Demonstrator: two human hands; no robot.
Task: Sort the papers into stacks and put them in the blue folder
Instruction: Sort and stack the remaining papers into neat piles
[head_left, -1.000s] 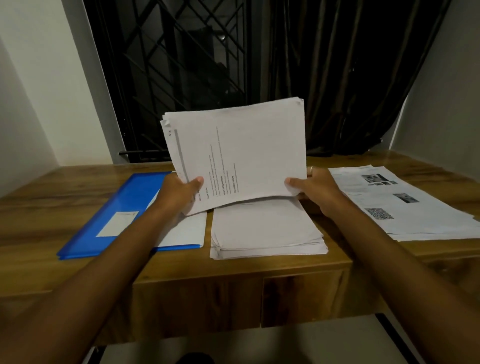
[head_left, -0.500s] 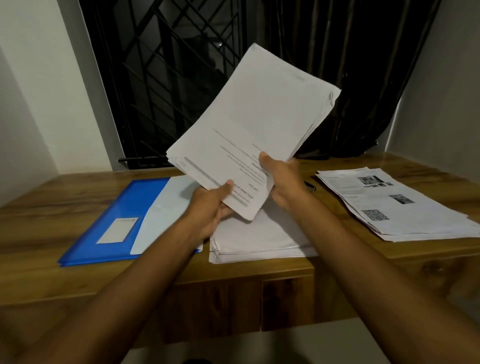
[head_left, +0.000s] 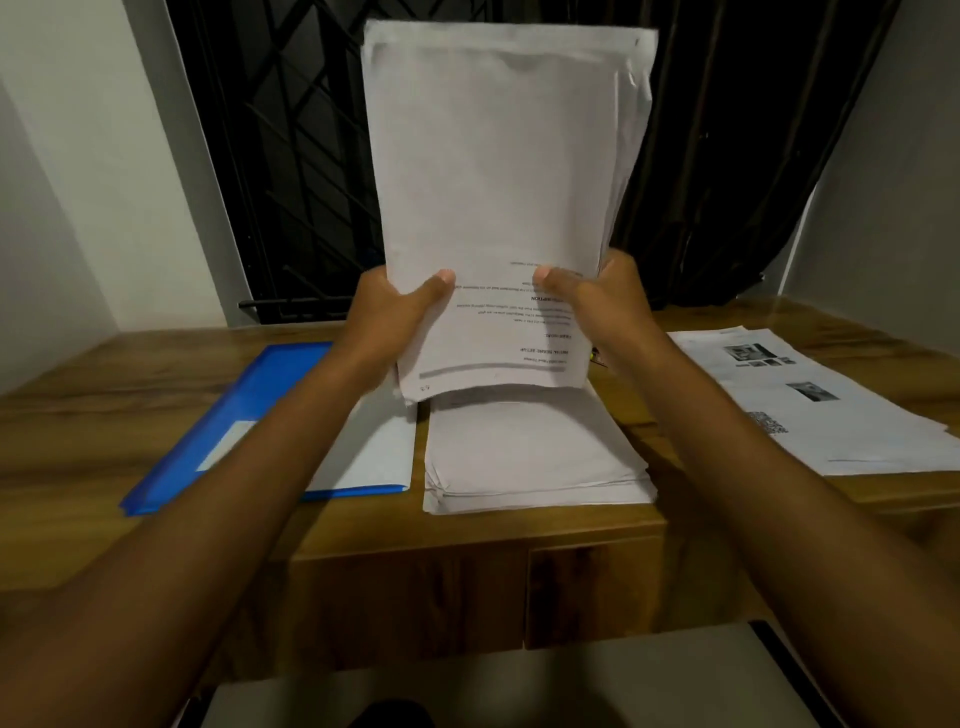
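we hold the sheaf (head_left: 498, 208) upright, left hand (head_left: 395, 322) and right hand (head_left: 597, 301) gripping its lower sides, likely to square it above the pile (head_left: 535, 457) before the folder (head_left: 249, 415).

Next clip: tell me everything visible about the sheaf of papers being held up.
The sheaf of papers is a thick bundle of white sheets held upright, above the plain stack on the desk. Its front sheet shows black print low down, upside down to the camera; above is blank. Top and right edges are uneven. The left hand and right hand grip its lower sides, thumbs in front.
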